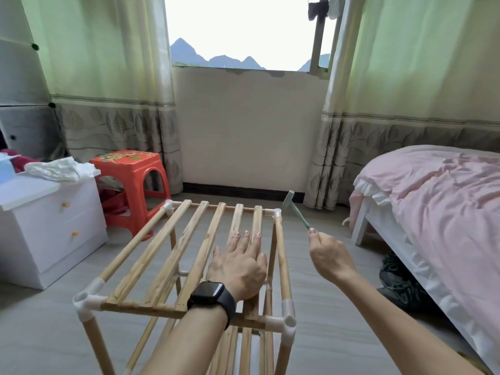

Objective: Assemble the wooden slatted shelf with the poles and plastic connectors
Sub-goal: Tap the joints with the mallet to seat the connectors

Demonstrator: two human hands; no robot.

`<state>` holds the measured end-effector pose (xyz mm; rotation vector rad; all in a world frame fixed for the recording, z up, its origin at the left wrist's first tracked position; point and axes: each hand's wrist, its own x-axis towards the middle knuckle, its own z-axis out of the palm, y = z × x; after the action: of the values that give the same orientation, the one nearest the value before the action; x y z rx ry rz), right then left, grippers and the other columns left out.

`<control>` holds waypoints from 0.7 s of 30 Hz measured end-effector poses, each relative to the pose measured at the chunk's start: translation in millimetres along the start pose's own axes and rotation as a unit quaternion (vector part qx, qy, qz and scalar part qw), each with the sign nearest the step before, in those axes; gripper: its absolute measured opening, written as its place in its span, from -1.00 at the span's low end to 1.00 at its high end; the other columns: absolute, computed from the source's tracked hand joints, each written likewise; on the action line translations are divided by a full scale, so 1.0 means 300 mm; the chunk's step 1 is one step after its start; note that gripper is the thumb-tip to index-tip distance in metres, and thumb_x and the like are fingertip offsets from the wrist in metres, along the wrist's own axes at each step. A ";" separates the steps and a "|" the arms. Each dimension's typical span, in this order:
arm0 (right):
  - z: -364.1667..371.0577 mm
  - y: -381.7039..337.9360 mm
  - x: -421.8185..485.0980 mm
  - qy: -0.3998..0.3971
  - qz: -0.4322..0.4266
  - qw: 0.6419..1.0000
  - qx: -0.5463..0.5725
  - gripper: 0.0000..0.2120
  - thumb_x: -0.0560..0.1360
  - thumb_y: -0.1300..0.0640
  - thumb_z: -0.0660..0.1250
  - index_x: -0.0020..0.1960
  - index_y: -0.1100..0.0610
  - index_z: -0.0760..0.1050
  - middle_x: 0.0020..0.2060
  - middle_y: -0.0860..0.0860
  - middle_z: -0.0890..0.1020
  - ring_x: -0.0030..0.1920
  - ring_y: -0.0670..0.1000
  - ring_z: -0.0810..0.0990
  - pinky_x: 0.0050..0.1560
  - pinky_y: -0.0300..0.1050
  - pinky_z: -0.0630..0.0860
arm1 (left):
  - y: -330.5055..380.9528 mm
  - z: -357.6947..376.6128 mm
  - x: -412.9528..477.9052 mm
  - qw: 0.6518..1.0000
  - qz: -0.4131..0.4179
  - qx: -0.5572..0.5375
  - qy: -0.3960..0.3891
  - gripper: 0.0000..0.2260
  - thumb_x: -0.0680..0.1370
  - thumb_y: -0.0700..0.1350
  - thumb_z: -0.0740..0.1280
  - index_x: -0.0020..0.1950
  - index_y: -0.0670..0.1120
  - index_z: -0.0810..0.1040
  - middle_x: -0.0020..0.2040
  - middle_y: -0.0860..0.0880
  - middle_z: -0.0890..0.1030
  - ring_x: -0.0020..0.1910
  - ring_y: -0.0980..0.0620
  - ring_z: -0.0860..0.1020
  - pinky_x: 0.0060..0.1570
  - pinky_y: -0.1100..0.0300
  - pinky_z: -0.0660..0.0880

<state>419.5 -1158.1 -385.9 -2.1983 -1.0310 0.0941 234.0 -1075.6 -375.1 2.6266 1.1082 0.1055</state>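
Gripping hammer [299,213], head up-left; shelf [219,215] slats run forward.

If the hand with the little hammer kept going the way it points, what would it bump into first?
Probably the white plastic corner piece at the far right of the shelf. The right hand aims its hammer towards it. Depth is unclear, so it might pass above it instead.
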 end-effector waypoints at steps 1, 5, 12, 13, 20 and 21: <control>0.009 0.004 0.011 -0.004 0.000 1.000 -0.011 -0.50 0.70 -0.09 -0.08 -0.19 0.11 0.45 -0.24 0.09 0.58 -0.19 0.11 0.54 -0.10 0.07 0.50 | 0.001 -0.003 -0.002 1.000 0.001 -0.005 -0.001 -0.50 0.71 0.10 -0.11 0.64 0.11 -0.18 0.64 0.08 -0.20 0.61 0.04 -0.22 0.55 -0.12 -0.22; 0.023 0.012 0.031 -0.032 0.002 0.997 -0.069 -0.54 0.69 -0.10 -0.10 -0.19 0.04 0.43 -0.14 0.13 0.61 -0.12 0.14 0.55 -0.04 0.08 0.51 | -0.001 -0.008 -0.003 1.000 0.010 -0.006 -0.004 -0.50 0.72 0.08 -0.12 0.64 0.09 -0.17 0.63 0.12 -0.22 0.61 0.05 -0.23 0.55 -0.12 -0.22; -0.055 -0.064 0.044 0.049 -0.037 0.998 -0.012 -0.53 0.71 -0.06 -0.04 -0.17 0.17 0.46 -0.25 0.08 0.54 -0.20 0.11 0.47 -0.18 0.00 0.29 | -0.003 -0.001 -0.005 1.000 0.015 0.006 -0.009 -0.50 0.71 0.07 -0.13 0.65 0.07 -0.16 0.64 0.10 -0.20 0.61 0.02 -0.21 0.55 -0.10 -0.22; -0.074 -0.091 0.040 0.097 -0.059 0.993 0.038 -0.54 0.71 -0.03 -0.02 -0.22 0.17 0.42 -0.32 0.06 0.52 -0.25 0.07 0.47 -0.24 -0.02 0.29 | -0.004 0.000 -0.004 1.000 0.015 0.005 -0.007 -0.50 0.71 0.06 -0.13 0.65 0.06 -0.16 0.64 0.10 -0.20 0.61 0.02 -0.21 0.55 -0.10 -0.22; -0.007 -0.064 0.089 0.006 0.039 0.998 -0.051 -0.48 0.70 -0.06 -0.10 -0.05 0.17 0.55 -0.19 0.14 0.62 -0.22 0.07 0.53 -0.12 0.01 0.45 | -0.001 0.013 -0.004 1.000 0.015 0.025 -0.002 -0.49 0.71 0.06 -0.15 0.65 0.04 -0.18 0.64 0.08 -0.20 0.62 0.00 -0.21 0.56 -0.11 -0.19; -0.012 -0.062 0.095 0.041 0.022 0.999 -0.019 -0.49 0.71 -0.04 -0.09 -0.10 0.18 0.54 -0.24 0.12 0.60 -0.25 0.04 0.51 -0.17 -0.02 0.40 | 0.000 0.015 -0.005 0.999 0.016 0.029 -0.004 -0.49 0.71 0.06 -0.15 0.65 0.04 -0.18 0.64 0.08 -0.20 0.62 0.00 -0.21 0.56 -0.11 -0.19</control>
<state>428.1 -1132.1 -365.6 -2.2409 -0.9463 0.0026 233.8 -1077.7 -379.2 2.6948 1.0816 0.0718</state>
